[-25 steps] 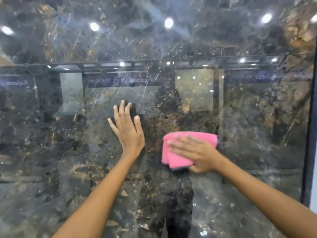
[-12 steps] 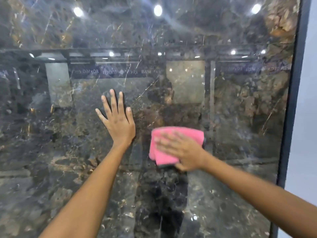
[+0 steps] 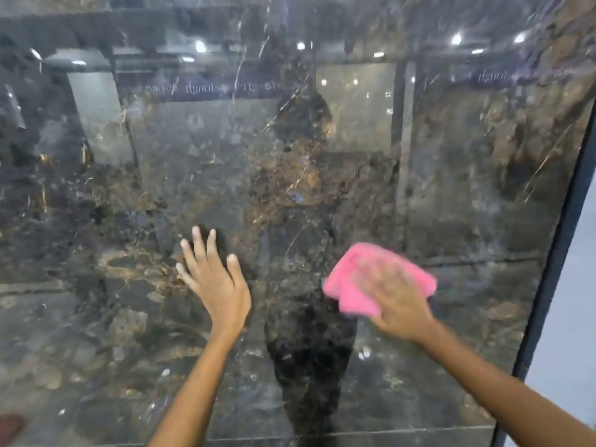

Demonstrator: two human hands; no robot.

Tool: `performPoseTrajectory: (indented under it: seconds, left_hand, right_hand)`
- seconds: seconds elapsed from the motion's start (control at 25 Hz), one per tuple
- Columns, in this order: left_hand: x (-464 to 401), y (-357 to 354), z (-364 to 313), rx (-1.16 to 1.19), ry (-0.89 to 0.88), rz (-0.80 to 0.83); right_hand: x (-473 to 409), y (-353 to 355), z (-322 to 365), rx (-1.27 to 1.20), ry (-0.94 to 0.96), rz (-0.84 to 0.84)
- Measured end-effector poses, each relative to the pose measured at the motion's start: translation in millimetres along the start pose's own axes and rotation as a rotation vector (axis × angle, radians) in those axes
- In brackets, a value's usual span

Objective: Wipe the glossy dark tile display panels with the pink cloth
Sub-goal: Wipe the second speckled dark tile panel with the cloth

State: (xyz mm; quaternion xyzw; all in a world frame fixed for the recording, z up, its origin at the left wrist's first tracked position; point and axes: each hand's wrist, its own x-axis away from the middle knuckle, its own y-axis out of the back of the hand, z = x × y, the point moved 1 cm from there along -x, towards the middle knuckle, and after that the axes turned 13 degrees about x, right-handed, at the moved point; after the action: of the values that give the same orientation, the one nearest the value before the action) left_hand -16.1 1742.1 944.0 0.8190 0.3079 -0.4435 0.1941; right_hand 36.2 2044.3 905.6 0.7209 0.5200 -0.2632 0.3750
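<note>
Plainly, you are mid-wipe: your right hand [image 3: 398, 296] presses the pink cloth [image 3: 361, 282] flat against the dark tile panel [image 3: 322, 175], low and right of centre, near the dark frame edge [image 3: 561, 253]. The hand is blurred, so you cannot be sure, but its fingers look laid straight over the cloth, not curled round it. Your left hand [image 3: 219, 282] rests spread on the panel, fingers apart, just left of the cloth. Haze and streaks show across the upper panel; much seems left to wipe. The folded cloth lies with its long axis roughly horizontal, dipping slightly to the left.
</note>
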Motion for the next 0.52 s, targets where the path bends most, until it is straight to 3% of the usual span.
performPoseTrajectory:
  seconds: [0.04, 0.08, 0.12, 0.2, 0.24, 0.32, 0.36, 0.4, 0.52]
  left_hand:
    - [19.0, 5.1, 20.4, -0.036, 0.042, 0.023]
    - [32.1, 9.5, 38.5, -0.080, 0.045, 0.056]
    - [38.6, 12.7, 54.2, -0.123, 0.006, 0.090]
    - [38.2, 15.6, 73.7, -0.199, -0.098, 0.133]
    - [36.5, 14.4, 77.8, -0.216, -0.126, 0.131]
    - [36.1, 10.5, 80.8, -0.221, -0.156, 0.081]
    - [36.4, 8.4, 81.5, -0.219, -0.174, 0.051]
    - [36.3, 7.2, 83.9, -0.214, -0.194, 0.031]
    - [33.7, 5.4, 89.1, -0.222, -0.273, -0.001]
  right_hand:
    - [29.7, -5.4, 31.4, 0.050, 0.334, 0.071]
    - [46.3, -5.3, 45.8, 0.032, 0.547, 0.142]
    - [44.4, -3.3, 47.1, -0.047, 0.583, 0.163]
    - [-8.9, 7.9, 28.7, -0.308, 0.189, 0.119]
    - [-49.5, 16.7, 17.3, -0.352, -0.052, 0.013]
    - [-115.8, 20.0, 11.3, -0.313, -0.458, -0.154]
    - [-134.2, 21.2, 26.2, -0.289, -0.520, -0.159]
    - [-129.0, 12.3, 56.8, -0.196, -0.428, -0.145]
    - [-27.3, -22.6, 177.0, -0.076, 0.387, 0.107]
